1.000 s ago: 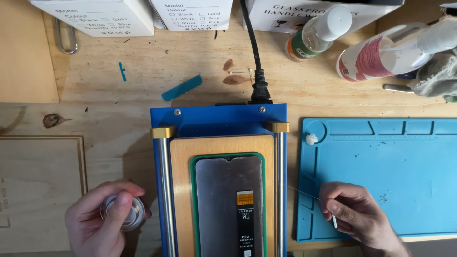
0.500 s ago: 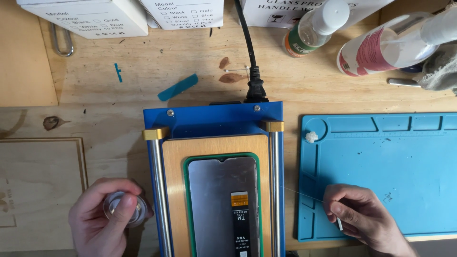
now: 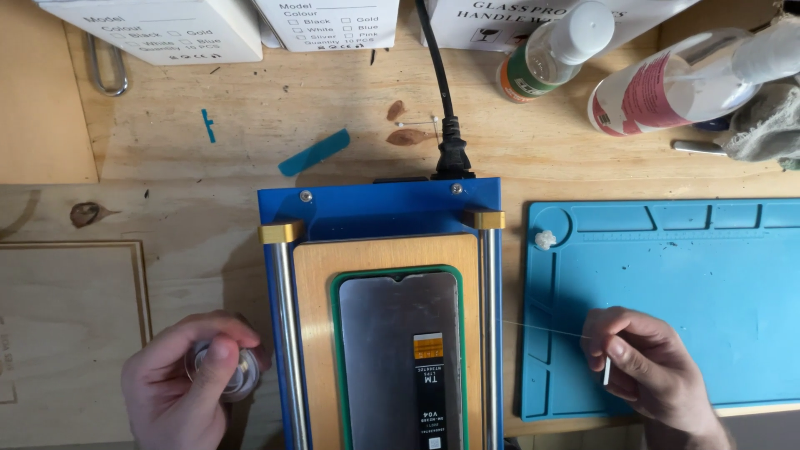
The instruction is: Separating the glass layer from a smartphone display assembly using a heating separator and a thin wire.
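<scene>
A blue machine (image 3: 379, 208) with two metal rails stands in the middle of the wooden bench. On its wooden plate lies a phone screen panel (image 3: 398, 350), back side up, inside a green frame. My left hand (image 3: 187, 383), left of the machine, grips a small clear spool (image 3: 225, 371). A thin wire (image 3: 542, 328) runs from the machine's right rail to my right hand (image 3: 646, 367), which pinches it together with a small white stick (image 3: 606, 372) above the blue silicone mat (image 3: 692, 275).
A black power cable (image 3: 446, 125) plugs into the machine's back. Behind stand white boxes (image 3: 325, 21), a small bottle (image 3: 550, 50), a spray bottle (image 3: 667, 79) and a grey rag (image 3: 771, 125). A cotton wad (image 3: 545, 240) lies on the mat. A teal strip (image 3: 314, 152) lies on the bench.
The view has shifted slightly, so the machine sits a little left and lower. Both hands stay at the machine's sides with the spool and the wire.
</scene>
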